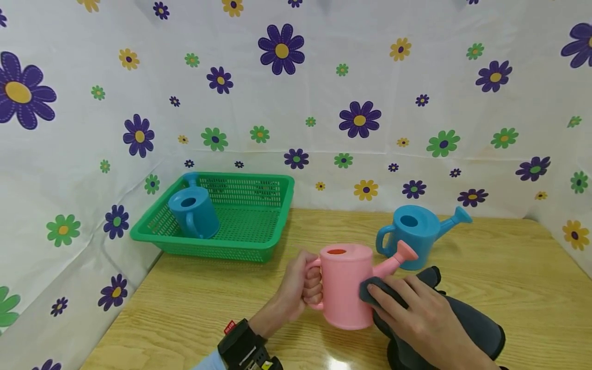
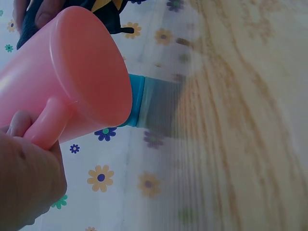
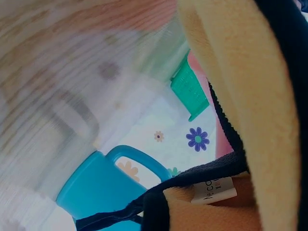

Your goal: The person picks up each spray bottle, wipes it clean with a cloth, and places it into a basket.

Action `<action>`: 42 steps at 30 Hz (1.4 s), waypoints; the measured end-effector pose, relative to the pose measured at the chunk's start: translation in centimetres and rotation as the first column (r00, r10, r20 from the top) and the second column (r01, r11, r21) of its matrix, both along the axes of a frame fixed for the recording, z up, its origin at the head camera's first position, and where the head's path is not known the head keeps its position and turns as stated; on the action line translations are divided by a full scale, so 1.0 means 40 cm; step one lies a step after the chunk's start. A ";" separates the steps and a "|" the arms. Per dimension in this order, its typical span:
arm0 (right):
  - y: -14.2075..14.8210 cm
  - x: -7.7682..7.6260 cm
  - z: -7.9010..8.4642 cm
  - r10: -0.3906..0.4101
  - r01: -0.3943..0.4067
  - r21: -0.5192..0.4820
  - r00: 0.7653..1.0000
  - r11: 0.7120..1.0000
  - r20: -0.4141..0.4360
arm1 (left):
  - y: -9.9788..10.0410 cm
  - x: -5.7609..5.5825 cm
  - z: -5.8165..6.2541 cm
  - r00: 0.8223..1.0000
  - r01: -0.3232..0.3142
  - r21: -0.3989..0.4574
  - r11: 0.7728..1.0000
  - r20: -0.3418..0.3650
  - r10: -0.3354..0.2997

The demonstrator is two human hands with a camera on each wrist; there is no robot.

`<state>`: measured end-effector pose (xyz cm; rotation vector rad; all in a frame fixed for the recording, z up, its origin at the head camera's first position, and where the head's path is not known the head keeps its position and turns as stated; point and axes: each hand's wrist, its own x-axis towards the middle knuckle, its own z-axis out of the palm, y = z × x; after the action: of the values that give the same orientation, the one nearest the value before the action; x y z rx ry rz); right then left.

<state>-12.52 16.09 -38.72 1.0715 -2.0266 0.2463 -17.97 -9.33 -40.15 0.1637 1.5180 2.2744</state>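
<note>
My left hand (image 1: 296, 285) grips the handle of a pink watering can (image 1: 347, 295), held upright with its spout to the right. The left wrist view shows the base of the pink watering can (image 2: 91, 62) raised off the tabletop. My right hand (image 1: 423, 318) holds a dark grey cleaning cloth (image 1: 478, 321) and presses a fold of it against the can's side, just under the spout. In the right wrist view, the yellow fleecy underside of the cloth (image 3: 240, 96), its hanging loop and a white label show. My right fingers are hidden there.
A blue watering can (image 1: 411, 239) stands behind the spout on the wooden table (image 1: 522, 272). At the back left, a green plastic basket (image 1: 213, 251) holds another blue watering can (image 1: 199, 216). A flower-patterned sheet (image 1: 314, 92) hangs along the back and sides.
</note>
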 end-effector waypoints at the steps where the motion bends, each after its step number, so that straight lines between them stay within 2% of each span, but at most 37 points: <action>1: 0.000 -0.001 0.003 -0.013 0.013 -0.007 1.000 1.000 0.000 | 0.001 0.001 0.000 1.000 0.005 -0.008 1.000 -0.005 -0.005; 8: 0.004 -0.005 0.027 -0.092 0.094 -0.052 0.995 0.994 0.033 | 0.007 0.006 -0.001 0.999 0.043 -0.055 0.998 -0.014 -0.044; 19: 0.004 -0.006 0.033 -0.163 0.168 -0.137 0.986 0.976 0.045 | 0.007 0.009 -0.002 0.999 0.047 -0.060 0.997 -0.010 -0.048; 31: 0.000 -0.007 0.034 -0.164 0.169 -0.101 0.985 0.981 0.055 | 0.006 0.012 -0.003 0.999 0.028 -0.046 0.999 -0.039 -0.030; 42: -0.002 0.002 0.009 -0.089 0.091 -0.065 0.995 0.994 0.035 | -0.001 0.009 0.001 0.999 -0.038 0.008 0.999 -0.010 0.038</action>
<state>-12.44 15.99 -38.36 0.9378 -2.0751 0.2840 -17.61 -9.38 -40.10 0.1497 1.5300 2.3121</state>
